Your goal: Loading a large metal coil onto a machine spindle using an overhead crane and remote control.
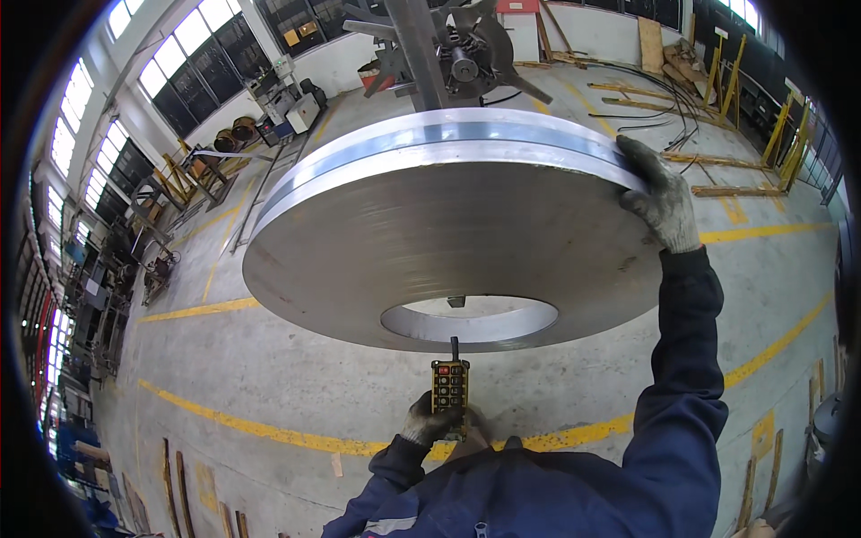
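A large coil of steel strip (448,224) stands tilted before me, its flat dark grey side toward me and a round hole low in it. Bright metal and a bluish band show along its outer edge. At the coil's right edge, my gloved right hand (665,199) lies with its fingers over the rim and the thumb against the flat side. Below the hole, my gloved left hand (427,421) is closed around a yellow and black push-button remote control (450,384) with a short antenna pointing up. The coil's support is largely hidden behind it.
A grey steel beam (414,54) rises behind the coil beside a dark machine with radiating arms (465,67). Timbers and black cables (686,117) lie at the far right. Yellow floor lines (260,434) cross the concrete. Racks and machinery (99,314) line the left.
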### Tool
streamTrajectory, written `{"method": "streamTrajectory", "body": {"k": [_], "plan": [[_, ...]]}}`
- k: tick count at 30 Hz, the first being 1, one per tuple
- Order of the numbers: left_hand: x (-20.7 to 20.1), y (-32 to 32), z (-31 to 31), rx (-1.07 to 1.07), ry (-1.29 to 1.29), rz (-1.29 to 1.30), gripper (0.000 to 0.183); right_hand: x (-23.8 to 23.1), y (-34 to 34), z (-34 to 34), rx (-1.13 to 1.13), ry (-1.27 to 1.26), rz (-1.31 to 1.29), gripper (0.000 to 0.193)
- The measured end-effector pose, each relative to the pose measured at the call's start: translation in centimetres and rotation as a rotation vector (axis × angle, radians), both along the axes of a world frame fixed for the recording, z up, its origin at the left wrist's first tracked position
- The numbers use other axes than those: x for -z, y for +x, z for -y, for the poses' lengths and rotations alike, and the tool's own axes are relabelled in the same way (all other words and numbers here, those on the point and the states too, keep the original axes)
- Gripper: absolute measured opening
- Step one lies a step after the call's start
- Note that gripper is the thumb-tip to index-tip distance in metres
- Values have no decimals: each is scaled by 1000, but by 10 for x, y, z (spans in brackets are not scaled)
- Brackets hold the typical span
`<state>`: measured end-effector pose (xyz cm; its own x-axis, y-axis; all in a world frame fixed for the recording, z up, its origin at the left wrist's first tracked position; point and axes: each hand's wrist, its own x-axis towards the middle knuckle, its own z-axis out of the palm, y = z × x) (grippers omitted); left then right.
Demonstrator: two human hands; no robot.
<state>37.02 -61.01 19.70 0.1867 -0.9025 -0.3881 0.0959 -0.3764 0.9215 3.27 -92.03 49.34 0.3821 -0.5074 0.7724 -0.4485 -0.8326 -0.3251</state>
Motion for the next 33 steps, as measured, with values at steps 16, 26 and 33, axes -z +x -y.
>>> {"method": "streamTrajectory", "body": {"k": [16,26,33], "plan": [[-13,102,181,128,-12,37,45,-13,51,183,28,67,-19,103],[-19,132,264,52,-63,33,48,-29,90,285,12,93,-8,95],[-50,153,356,6,-14,17,44,-41,126,370,-87,-9,1,87]]}}
